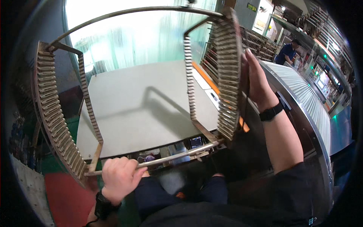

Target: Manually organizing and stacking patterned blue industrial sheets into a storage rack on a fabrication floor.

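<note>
Metal rack [229,72]: left hand [119,177] clenches its lower bar [177,156], open right hand [259,82] lies against its side.

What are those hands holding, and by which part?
A rack. The left hand grips its near bar; the right hand is at its right side, but whether it grips can't be told.
</note>
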The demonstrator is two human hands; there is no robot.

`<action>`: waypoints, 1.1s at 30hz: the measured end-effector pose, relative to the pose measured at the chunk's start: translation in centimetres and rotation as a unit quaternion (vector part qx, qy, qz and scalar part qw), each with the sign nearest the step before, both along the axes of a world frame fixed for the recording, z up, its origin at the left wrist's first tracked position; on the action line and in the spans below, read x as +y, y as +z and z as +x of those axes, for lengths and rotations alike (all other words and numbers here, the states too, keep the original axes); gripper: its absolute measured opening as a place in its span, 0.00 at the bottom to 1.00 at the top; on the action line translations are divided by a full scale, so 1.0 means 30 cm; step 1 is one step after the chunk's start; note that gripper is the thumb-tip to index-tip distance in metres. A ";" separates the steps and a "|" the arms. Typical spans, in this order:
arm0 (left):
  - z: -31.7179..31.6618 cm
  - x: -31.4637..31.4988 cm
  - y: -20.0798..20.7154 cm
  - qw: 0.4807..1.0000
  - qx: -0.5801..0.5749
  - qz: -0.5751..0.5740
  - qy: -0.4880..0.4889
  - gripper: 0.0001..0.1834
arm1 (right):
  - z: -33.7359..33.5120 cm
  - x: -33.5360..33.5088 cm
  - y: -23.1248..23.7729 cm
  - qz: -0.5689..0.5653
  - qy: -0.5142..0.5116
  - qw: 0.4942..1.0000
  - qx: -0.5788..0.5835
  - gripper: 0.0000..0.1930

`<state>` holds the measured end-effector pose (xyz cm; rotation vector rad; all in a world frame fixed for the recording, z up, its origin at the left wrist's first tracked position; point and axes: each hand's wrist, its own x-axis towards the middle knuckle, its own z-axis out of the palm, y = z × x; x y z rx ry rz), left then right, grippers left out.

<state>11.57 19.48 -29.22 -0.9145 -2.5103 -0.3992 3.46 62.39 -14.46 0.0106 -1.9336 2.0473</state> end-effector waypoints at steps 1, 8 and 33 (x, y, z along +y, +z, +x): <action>0.015 -0.011 0.000 1.000 0.000 -0.003 0.005 0.14 | 0.015 -0.061 0.020 0.009 0.033 0.999 -0.002 0.28; -0.019 0.018 -0.010 1.000 -0.003 0.030 -0.005 0.14 | 0.035 0.009 -0.040 0.061 0.005 0.998 0.023 0.21; -0.561 0.712 -0.252 0.878 -0.158 0.447 -0.074 0.21 | 0.046 -0.036 -0.264 0.058 0.009 0.992 0.112 0.09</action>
